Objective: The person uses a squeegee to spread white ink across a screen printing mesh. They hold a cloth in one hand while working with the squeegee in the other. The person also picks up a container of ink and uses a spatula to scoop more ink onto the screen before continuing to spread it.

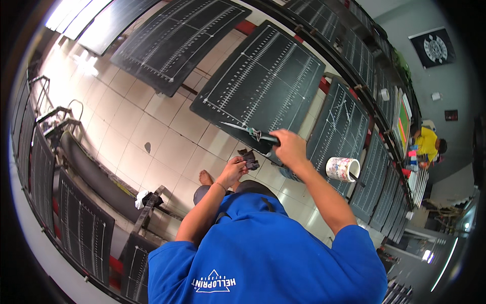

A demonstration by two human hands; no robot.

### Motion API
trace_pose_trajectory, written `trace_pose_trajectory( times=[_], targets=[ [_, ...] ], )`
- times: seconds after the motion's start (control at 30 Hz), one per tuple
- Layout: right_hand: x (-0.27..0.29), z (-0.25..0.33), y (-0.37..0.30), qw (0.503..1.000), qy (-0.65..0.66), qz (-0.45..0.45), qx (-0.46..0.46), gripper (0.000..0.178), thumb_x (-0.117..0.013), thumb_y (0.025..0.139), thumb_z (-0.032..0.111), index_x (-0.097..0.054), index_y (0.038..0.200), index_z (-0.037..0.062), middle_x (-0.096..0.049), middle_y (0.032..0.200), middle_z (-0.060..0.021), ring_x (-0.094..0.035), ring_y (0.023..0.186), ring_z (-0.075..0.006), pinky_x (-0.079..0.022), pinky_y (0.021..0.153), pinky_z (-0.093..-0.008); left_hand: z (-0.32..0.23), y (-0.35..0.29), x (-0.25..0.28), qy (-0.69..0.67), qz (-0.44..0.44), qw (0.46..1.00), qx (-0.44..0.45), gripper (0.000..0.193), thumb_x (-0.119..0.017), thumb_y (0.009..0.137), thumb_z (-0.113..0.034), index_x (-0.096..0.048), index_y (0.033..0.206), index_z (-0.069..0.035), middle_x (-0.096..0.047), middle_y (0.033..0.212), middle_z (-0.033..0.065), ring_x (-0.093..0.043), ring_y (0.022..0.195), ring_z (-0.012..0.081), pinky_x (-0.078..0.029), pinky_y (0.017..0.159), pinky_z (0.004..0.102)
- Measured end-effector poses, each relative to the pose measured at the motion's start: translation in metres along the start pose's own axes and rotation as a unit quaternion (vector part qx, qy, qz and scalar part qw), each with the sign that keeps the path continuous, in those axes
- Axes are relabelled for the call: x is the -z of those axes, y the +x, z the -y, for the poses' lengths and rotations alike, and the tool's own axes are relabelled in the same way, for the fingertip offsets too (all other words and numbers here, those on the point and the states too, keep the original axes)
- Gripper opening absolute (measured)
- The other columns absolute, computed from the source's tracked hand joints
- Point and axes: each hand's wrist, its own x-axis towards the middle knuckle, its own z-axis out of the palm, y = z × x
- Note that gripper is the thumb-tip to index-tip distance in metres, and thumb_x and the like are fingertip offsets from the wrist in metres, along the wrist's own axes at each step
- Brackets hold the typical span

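My right hand is closed round the dark handle of a tool with a thin, pale, blade-like head; its exact kind is hard to make out. That head lies over the near edge of a black board marked with white ruled lines. Lower and to the left, my left hand pinches a dark, crumpled piece that looks like cloth, below the same edge. Whether the piece touches the board cannot be told.
A paint-spattered white bucket with a dark stick in it stands on the neighbouring board at right. More marked boards line a long rail. At left is a second row with a dark rounded pad. A person in yellow is far right.
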Motion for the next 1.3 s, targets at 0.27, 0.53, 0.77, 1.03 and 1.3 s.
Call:
trace_pose_trajectory(
  times=[0.27, 0.53, 0.77, 1.03, 1.3],
  targets=[
    [-0.014, 0.039, 0.174, 0.924, -0.041, -0.025, 0.379, 0.035, -0.073, 0.069, 0.004, -0.07, 0.102, 0.0148, -0.071, 0.104, -0.001, -0.067, 0.098, -0.0249, -0.052, 0.083, -0.0395, 0.029, 0.001, -0.015, 0.025, -0.019, 0.999, -0.022, 0.019, -0.056, 0.097, -0.005, -0.051, 0.115, -0.002, -0.056, 0.099, 0.0084, -0.059, 0.083, 0.0181, -0.056, 0.077, 0.0337],
    [-0.029, 0.007, 0.16, 0.869, -0.052, 0.015, 0.492, 0.039, -0.071, 0.067, 0.002, -0.071, 0.104, 0.0144, -0.071, 0.108, -0.0011, -0.066, 0.103, -0.0221, -0.049, 0.086, -0.037, 0.078, -0.001, -0.047, -0.008, -0.067, 0.99, -0.125, 0.021, -0.052, 0.098, -0.006, -0.048, 0.118, -0.001, -0.057, 0.111, 0.0086, -0.061, 0.104, 0.0191, -0.054, 0.089, 0.0366],
    [0.012, -0.073, 0.074, 0.844, -0.064, 0.094, 0.523, 0.036, -0.066, 0.072, 0.004, -0.07, 0.106, 0.0148, -0.071, 0.109, -0.001, -0.065, 0.106, -0.0199, -0.046, 0.088, -0.0357, 0.113, 0.005, -0.071, -0.066, -0.128, 0.962, -0.232, 0.017, -0.05, 0.1, -0.008, -0.05, 0.116, -0.003, -0.056, 0.113, 0.0073, -0.059, 0.103, 0.0177, -0.053, 0.09, 0.0372],
    [0.032, -0.131, 0.021, 0.825, -0.098, 0.119, 0.543, 0.034, -0.066, 0.075, 0.008, -0.07, 0.108, 0.0154, -0.071, 0.109, 0.0008, -0.064, 0.108, -0.0166, -0.046, 0.094, -0.0335, 0.126, -0.001, -0.099, -0.025, -0.163, 0.946, -0.28, 0.019, -0.046, 0.099, -0.004, -0.048, 0.118, -0.001, -0.056, 0.115, 0.0094, -0.06, 0.106, 0.0216, -0.053, 0.091, 0.04],
    [0.072, -0.159, 0.03, 0.789, -0.135, 0.235, 0.551, 0.039, -0.07, 0.07, 0.005, -0.071, 0.107, 0.0168, -0.07, 0.112, 0.0026, -0.063, 0.112, -0.0169, -0.045, 0.096, -0.0351, 0.16, 0.003, -0.097, 0.011, -0.128, 0.971, -0.204, 0.015, -0.048, 0.1, -0.005, -0.049, 0.114, -0.001, -0.057, 0.11, 0.0091, -0.062, 0.099, 0.0204, -0.056, 0.087, 0.0374]
  ],
)
